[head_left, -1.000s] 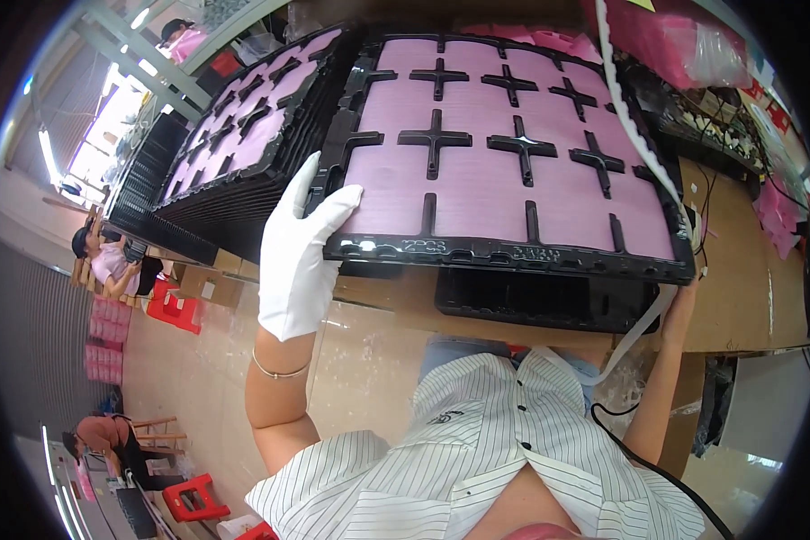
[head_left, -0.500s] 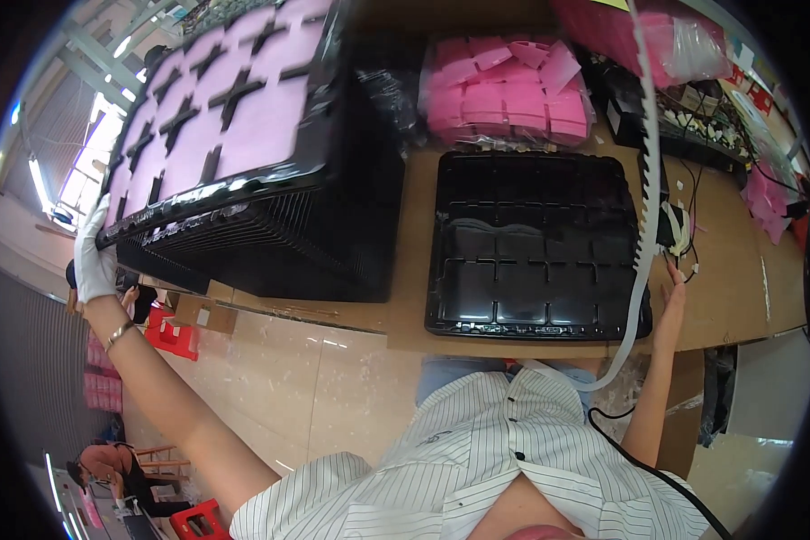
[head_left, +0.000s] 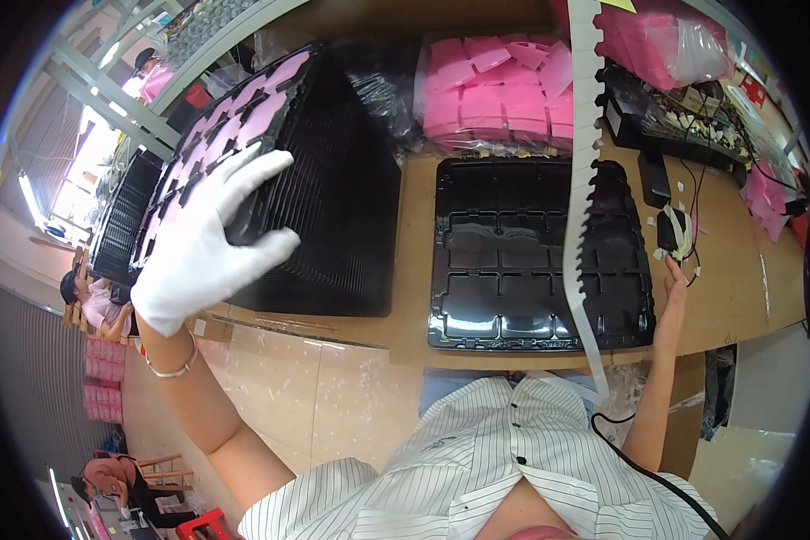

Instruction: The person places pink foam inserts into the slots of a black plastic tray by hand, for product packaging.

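My left hand (head_left: 209,236), in a white glove, is at the near corner of a tall stack of black plastic trays (head_left: 333,189). Its fingers and thumb are spread apart; whether they touch the trays I cannot tell. Light pink pieces (head_left: 209,148) lie in the cells of the top tray, partly hidden by the hand. A single black plastic tray (head_left: 513,243) with moulded cells lies flat on the cardboard-covered table. Beside its right edge rests my bare right hand (head_left: 674,292), with fingers stretched out.
A pale serrated strip (head_left: 580,180) hangs across the flat tray. Bagged bright pink pieces (head_left: 495,94) stand behind it. Right of my right hand are a small black device (head_left: 670,229) and cables. More black trays (head_left: 124,216) stand at far left. Other people (head_left: 108,306) are in the background.
The raised pink-filled tray at the left has come down onto the stack. My left hand has let go of its edge and moved right. The pale strip has swung left.
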### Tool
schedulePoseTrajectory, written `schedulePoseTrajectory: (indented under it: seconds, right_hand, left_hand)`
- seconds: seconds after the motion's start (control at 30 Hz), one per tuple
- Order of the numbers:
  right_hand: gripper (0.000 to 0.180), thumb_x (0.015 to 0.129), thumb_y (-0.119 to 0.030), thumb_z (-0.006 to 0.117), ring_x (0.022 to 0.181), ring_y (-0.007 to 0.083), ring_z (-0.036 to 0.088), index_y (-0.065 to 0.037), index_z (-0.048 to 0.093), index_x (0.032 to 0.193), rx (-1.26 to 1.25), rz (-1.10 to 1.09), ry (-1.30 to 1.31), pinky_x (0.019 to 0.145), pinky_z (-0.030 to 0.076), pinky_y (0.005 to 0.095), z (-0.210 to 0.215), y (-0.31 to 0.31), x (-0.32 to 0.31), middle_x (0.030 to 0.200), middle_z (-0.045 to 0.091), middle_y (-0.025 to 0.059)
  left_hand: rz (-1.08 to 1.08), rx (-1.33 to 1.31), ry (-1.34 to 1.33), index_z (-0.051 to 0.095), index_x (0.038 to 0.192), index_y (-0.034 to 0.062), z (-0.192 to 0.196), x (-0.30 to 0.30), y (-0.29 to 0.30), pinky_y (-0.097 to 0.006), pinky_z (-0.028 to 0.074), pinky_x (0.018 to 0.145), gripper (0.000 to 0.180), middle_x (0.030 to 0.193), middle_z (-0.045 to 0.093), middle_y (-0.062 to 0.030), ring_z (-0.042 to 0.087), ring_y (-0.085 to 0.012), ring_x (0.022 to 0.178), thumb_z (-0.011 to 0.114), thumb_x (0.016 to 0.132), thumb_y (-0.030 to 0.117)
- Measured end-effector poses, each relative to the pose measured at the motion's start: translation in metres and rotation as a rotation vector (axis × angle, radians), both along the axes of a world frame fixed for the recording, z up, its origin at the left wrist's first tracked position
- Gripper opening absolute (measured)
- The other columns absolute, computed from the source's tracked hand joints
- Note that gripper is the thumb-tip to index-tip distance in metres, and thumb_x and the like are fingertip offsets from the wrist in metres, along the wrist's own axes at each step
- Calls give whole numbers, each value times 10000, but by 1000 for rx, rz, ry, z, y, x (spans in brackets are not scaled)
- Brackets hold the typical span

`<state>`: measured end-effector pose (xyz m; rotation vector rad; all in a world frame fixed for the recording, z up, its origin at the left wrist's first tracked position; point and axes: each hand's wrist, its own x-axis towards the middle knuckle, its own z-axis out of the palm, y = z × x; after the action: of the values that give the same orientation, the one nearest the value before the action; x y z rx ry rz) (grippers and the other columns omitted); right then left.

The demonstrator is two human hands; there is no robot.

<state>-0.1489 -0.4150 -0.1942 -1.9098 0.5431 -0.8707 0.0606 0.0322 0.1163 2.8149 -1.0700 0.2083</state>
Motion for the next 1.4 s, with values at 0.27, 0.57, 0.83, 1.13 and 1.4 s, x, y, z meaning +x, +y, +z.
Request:
schedulePoseTrajectory:
  seconds: [0.27, 0.57, 0.83, 1.13, 1.4]
  right_hand:
    - [560, 1041, -422, 216, 1365, 251, 339, -29, 471, 1347, -25, 9, -64, 1135, 230, 397, 18, 7, -13, 1398, 457, 120]
    - [375, 1013, -249, 393, 1277, 237, 437, -15, 543, 1265, -73, 100, -49, 1083, 320, 361, 53, 40, -14, 1344, 503, 113]
    - [405, 856, -20, 652, 935, 124, 622, 1, 523, 1239, 340, 472, 359, 823, 481, 244, 71, 93, 18, 1020, 652, 77]
    - [133, 880, -12, 640, 834, 117, 656, 23, 604, 1003, 769, 489, 127, 782, 513, 225, 61, 114, 57, 890, 679, 85]
    - [97, 821, -8, 699, 799, 129, 639, -10, 654, 907, 348, 608, 297, 739, 511, 223, 60, 152, 107, 891, 672, 67]
  left_hand:
    - [55, -127, 52, 574, 1285, 81, -11, 2, 24, -375, 311, 1114, 533, 1356, 537, -133, 419, -251, 1343, 739, 787, 177]
    - [-26, 41, -803, 598, 1221, -1, -41, 2, -10, -404, 404, 1005, 414, 1182, 634, -161, 562, -292, 1148, 667, 818, 66]
    - [-22, -898, 921, 275, 1440, -66, -195, -54, -180, -213, 473, 643, 913, 1293, 562, -144, 531, -41, 635, 790, 782, 300]
    - [140, -1064, 1153, 677, 994, -31, -194, -35, -182, -197, 475, 575, 258, 843, 692, -72, 592, -61, 620, 736, 853, 176]
    - [331, -1215, 920, 680, 1029, -28, -209, -20, -128, -196, 488, 608, 199, 911, 681, -61, 606, -70, 674, 700, 861, 78]
